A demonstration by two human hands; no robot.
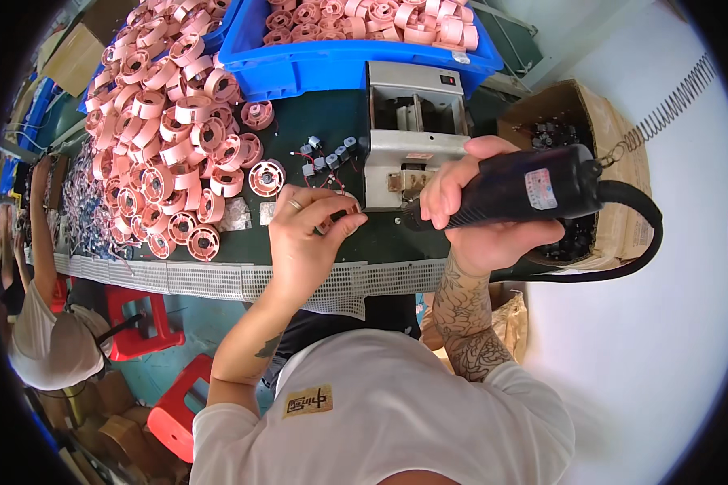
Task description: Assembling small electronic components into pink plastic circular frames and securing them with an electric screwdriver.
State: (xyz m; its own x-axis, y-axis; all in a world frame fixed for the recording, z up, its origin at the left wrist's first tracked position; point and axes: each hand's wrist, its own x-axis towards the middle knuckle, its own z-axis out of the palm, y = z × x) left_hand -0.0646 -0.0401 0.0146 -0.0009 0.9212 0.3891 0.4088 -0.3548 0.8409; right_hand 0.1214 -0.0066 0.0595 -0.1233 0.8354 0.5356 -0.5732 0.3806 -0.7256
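The left hand [303, 234] pinches a small dark part [340, 217], mostly hidden, between thumb and fingers; the right hand [479, 246] is wrapped round a black electric screwdriver [505, 187]. Just beyond them on the bench [315, 115] stands a grey screw feeder [416, 144], with small grey motors [332, 162], heaped pink plastic rings [158, 182] and a blue bin [323, 69] near it; a cardboard box [629, 162] stands to its right. The screwdriver lies right of the left hand, long axis nearly crosswise, working end leftward toward the pinched part, corded end rightward
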